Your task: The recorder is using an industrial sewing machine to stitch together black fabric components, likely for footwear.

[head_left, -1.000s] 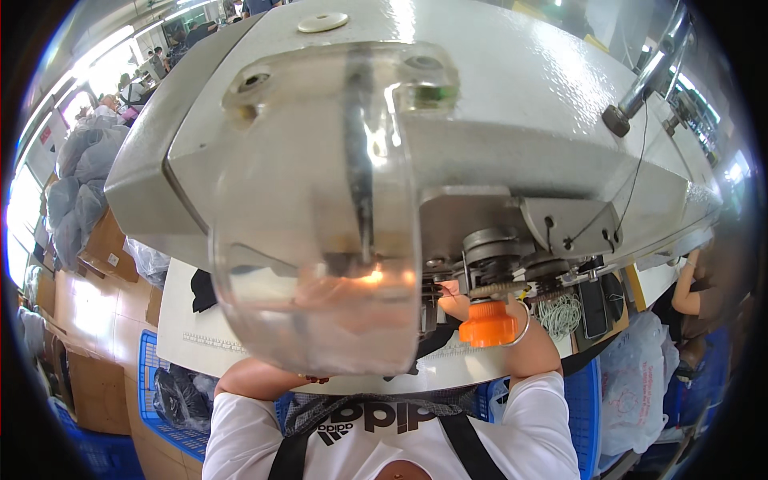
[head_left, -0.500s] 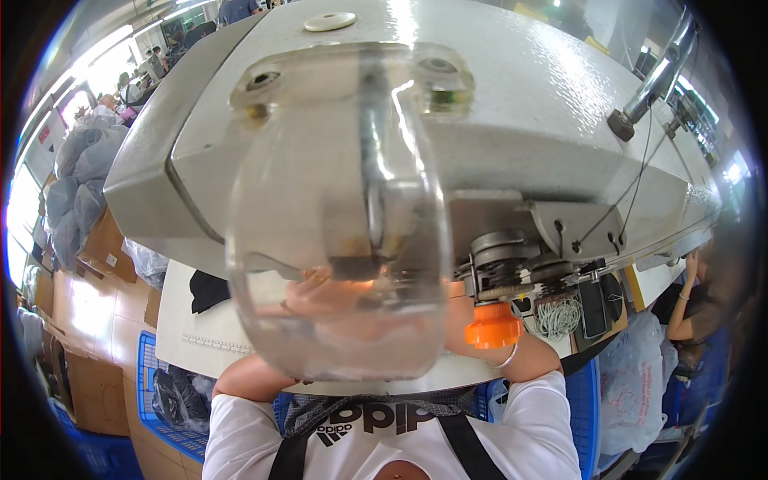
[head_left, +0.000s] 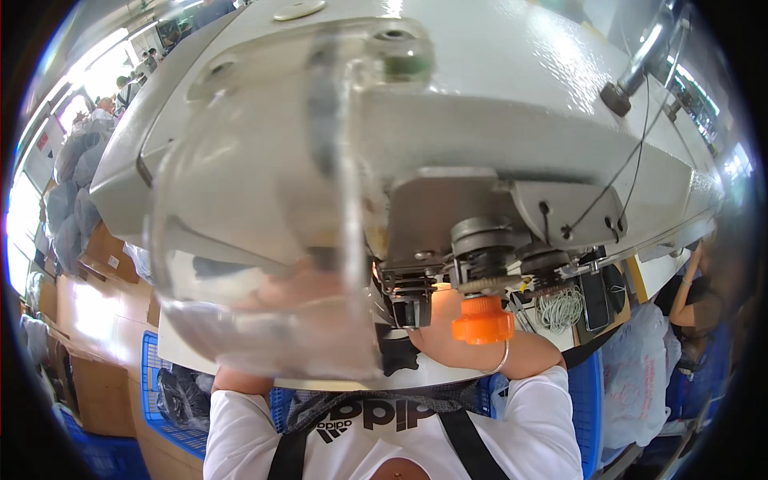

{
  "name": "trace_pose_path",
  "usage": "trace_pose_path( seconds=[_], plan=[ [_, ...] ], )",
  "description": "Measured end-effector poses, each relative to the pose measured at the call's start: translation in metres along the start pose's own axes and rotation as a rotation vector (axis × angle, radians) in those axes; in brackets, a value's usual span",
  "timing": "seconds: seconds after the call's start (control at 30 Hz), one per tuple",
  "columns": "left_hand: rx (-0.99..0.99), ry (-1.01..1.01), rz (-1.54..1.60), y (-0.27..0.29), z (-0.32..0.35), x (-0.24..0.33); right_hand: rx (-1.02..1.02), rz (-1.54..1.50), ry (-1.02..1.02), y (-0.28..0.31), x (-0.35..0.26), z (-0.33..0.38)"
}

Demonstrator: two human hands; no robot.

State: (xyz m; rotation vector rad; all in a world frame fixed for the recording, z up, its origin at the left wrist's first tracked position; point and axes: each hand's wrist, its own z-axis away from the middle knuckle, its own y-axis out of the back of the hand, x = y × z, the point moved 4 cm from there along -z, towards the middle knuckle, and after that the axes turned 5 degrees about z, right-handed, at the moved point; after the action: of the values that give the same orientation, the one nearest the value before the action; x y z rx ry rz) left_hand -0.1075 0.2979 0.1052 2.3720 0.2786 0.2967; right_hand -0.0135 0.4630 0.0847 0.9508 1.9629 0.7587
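Note:
A large pale sewing machine (head_left: 496,64) fills the upper view, with a clear plastic guard (head_left: 248,176) in front of me. My left hand (head_left: 300,284) shows only as a blur through this guard, so its fingers and anything in them cannot be made out. My right hand (head_left: 448,332) lies below the machine head, behind the orange knob (head_left: 482,322). A bracelet circles that wrist, and the fingers are hidden by the metal parts. Right beside it, a piece of black cloth (head_left: 398,356) lies at the near edge of the white table (head_left: 448,373).
Right of the knob are a coil of pale cord (head_left: 558,310) and a dark phone (head_left: 594,302). Blue baskets (head_left: 590,400) flank me, the left one holding a black plastic bag (head_left: 182,400). Another person's arm (head_left: 684,300) shows at far right, behind white plastic bags (head_left: 636,384).
The view has shifted, so the guard appears farther left and the metal thread parts show more. Black cloth now shows beside my right hand, where none was visible before.

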Motion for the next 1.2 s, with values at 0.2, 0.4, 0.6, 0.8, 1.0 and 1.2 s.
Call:
trace_pose_path(
  seconds=[0.2,0.4,0.6,0.8,1.0,1.2],
  plan=[
    [-0.092,-0.085,-0.034,0.001,0.007,0.010,0.028,0.093,-0.021,0.012,-0.009,-0.002],
    [-0.200,-0.043,0.054,-0.002,0.003,0.022,0.056,0.062,-0.030,0.015,-0.008,-0.001],
    [-0.156,-0.034,-0.014,-0.002,0.001,0.025,0.025,0.069,0.053,0.012,-0.005,-0.001],
    [-0.125,-0.044,-0.063,-0.008,0.006,0.009,0.033,0.035,0.094,-0.005,0.011,0.001],
    [-0.101,-0.057,-0.109,-0.020,0.015,-0.012,0.141,0.010,0.156,0.000,0.006,0.003],
    [0.206,-0.345,-0.454,-0.032,0.023,-0.021,-0.027,0.209,0.061,0.009,-0.003,-0.005]
  ],
)
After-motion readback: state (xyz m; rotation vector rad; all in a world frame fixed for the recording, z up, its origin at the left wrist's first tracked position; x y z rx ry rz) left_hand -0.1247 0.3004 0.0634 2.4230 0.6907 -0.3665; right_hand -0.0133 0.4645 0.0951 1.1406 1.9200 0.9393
